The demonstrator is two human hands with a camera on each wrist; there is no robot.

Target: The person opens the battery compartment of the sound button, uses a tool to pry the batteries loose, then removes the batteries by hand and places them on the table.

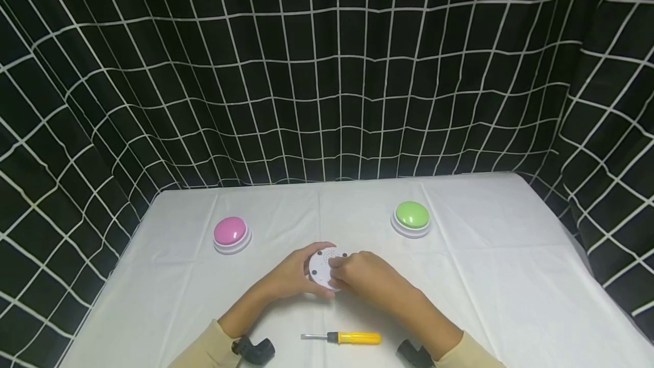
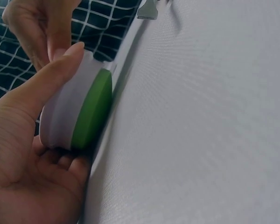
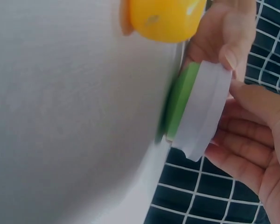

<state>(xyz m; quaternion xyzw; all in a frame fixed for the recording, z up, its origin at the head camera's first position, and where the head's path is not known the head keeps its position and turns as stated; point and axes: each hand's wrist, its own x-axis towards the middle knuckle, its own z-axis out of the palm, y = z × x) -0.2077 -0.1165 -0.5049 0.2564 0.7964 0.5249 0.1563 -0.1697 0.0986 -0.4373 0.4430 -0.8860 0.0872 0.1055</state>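
My left hand (image 1: 293, 274) grips a round buzzer button (image 1: 321, 266), thumb on one side and fingers on the other. The button is upside down: its white base with dark feet and small holes faces up, and its green dome (image 2: 94, 109) faces the table. On the base rest the fingertips of my right hand (image 1: 368, 277), thumb and fingers close together; whether they pinch something small is hidden. Closer to me, a screwdriver (image 1: 352, 338) with a yellow handle lies on the cloth, its flat tip pointing left.
A pink buzzer button (image 1: 231, 233) stands dome up at the left of the white-covered table (image 1: 485, 288). Another green one (image 1: 411, 218) stands at the right. A black curtain (image 1: 352, 72) with a white grid hangs behind and at both sides.
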